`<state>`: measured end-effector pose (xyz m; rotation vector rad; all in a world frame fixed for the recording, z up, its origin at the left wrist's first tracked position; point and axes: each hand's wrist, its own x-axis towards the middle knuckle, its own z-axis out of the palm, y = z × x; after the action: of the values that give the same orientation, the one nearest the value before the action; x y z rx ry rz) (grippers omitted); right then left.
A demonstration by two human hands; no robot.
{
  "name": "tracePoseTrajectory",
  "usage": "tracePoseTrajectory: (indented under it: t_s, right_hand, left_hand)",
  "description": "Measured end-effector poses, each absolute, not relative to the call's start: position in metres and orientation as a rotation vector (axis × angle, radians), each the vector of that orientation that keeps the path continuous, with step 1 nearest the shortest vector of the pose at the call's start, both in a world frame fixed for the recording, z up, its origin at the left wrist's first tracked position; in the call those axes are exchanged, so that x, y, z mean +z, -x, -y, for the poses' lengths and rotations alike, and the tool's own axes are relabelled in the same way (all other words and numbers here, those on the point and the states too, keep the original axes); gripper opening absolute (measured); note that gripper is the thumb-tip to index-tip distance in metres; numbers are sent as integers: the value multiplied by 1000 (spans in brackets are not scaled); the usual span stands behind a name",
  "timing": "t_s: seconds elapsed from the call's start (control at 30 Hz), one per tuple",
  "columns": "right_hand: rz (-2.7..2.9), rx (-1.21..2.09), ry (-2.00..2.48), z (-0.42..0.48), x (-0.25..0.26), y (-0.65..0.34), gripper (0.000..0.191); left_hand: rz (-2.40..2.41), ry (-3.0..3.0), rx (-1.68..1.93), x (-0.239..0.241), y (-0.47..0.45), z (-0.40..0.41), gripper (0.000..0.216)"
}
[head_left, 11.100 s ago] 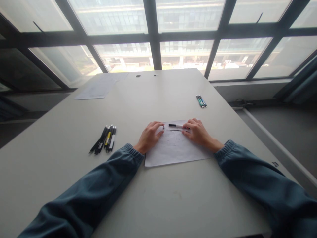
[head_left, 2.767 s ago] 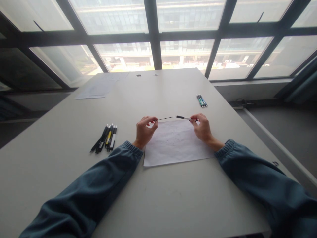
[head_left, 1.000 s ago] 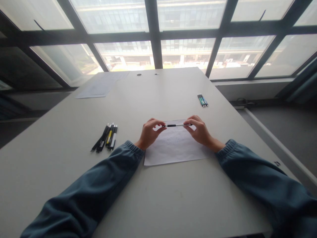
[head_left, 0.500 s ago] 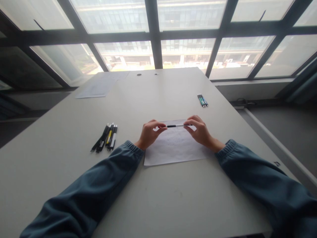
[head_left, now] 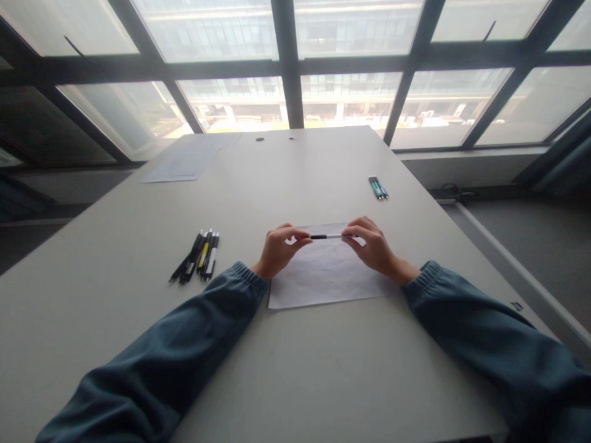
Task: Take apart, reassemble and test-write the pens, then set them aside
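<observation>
A slim pen (head_left: 327,236), black on its left part and pale on its right, lies level between my two hands. My left hand (head_left: 281,246) pinches its black end between thumb and fingers. At the pale end, my right hand (head_left: 370,245) is closed in a pinch as well; the fingertips cover both ends of the pen. Below the hands a white sheet of paper (head_left: 323,280) with faint marks rests on the table. Both wrists are over the sheet's side edges.
Left of my left hand lies a group of several black pens (head_left: 196,257), one with a yellow part. A small row of green and blue pens (head_left: 378,187) is at the far right of the white table (head_left: 295,369). More paper sheets (head_left: 178,161) lie at the back left, before the windows.
The pen and my fingertips have shifted very slightly. Both hands keep their pinch on it, and everything else stays in place.
</observation>
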<state>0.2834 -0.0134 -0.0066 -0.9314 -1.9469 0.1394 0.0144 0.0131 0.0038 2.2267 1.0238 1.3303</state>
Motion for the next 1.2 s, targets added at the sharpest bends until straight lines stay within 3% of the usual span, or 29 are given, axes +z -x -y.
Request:
tracePoseTrajectory:
  t_s: [0.8,1.03,1.2]
  right_hand:
    - [1998,244,932,12,-10,-282,8]
    - [1835,159,1058,9,-10,-285,30]
    - [1742,24,1342,7,-12,-289,33]
  left_hand:
    - [-873,-2360,1431,10,-19,-9,10]
    - [-932,-2343,1479,10,-17,-11,10]
    - [-1016,-2323,1551,11,-17,-11,10]
